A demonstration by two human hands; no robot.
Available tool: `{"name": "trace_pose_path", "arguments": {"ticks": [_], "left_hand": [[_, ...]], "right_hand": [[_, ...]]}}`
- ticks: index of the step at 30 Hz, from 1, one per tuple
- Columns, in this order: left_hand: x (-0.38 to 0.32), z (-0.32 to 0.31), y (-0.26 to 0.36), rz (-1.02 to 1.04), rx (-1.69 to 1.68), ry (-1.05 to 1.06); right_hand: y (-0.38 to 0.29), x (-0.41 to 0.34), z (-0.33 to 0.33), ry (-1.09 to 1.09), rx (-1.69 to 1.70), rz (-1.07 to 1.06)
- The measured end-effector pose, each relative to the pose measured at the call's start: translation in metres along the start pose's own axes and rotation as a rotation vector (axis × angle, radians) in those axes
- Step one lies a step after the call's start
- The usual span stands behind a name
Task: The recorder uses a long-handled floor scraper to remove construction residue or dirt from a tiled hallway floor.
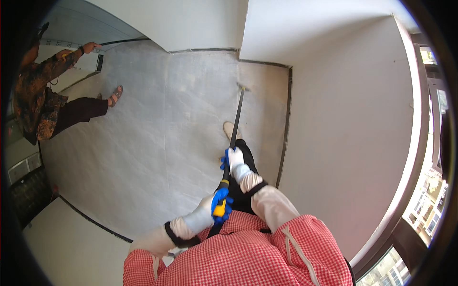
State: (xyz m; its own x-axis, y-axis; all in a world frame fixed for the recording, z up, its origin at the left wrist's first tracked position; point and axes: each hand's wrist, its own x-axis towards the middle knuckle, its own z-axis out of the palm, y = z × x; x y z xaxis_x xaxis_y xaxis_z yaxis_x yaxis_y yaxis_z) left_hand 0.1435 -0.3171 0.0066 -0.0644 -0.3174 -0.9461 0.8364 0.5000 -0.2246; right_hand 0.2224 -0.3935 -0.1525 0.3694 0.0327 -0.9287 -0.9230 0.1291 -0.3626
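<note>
My left hand (221, 205), in a white and blue work glove, grips the near end of a long black pole by a yellow handle part (219, 208). Further along, my right hand (232, 158), gloved the same way, is closed around the shaft of the black pole (238, 113). A yellow collar (224, 182) sits on the shaft between both hands. At its far end a narrow, blurred crosswise head (243, 87) rests at the grey floor (193, 118), close to the corner. Just left of the shaft shows my light shoe (230, 129).
White walls (343, 114) with a dark strip (286, 136) along their foot bound the floor right and ahead. Far left, another person (46, 96) stands holding a black pole (125, 40). Windows (425, 203) line the right rim. A dark tufted object (30, 195) stands lower left.
</note>
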Motion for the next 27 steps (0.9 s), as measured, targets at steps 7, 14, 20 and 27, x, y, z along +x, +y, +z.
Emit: {"name": "trace_pose_path", "arguments": {"ticks": [7,14,20,27], "left_hand": [[0.019,-0.003,-0.02,-0.015,0.012,-0.1],[0.003,-0.007,-0.043,-0.072,-0.003,-0.023],[0.058,0.013,-0.013,0.034,-0.042,-0.133],[0.015,0.017,-0.035,-0.089,-0.104,-0.208]], "right_hand": [[0.016,0.007,-0.013,0.012,-0.032,-0.012],[0.048,-0.008,-0.019,-0.037,0.043,0.052],[-0.004,0.04,-0.025,0.058,-0.087,-0.084],[0.03,-0.001,-0.042,-0.143,0.301,0.009]]}}
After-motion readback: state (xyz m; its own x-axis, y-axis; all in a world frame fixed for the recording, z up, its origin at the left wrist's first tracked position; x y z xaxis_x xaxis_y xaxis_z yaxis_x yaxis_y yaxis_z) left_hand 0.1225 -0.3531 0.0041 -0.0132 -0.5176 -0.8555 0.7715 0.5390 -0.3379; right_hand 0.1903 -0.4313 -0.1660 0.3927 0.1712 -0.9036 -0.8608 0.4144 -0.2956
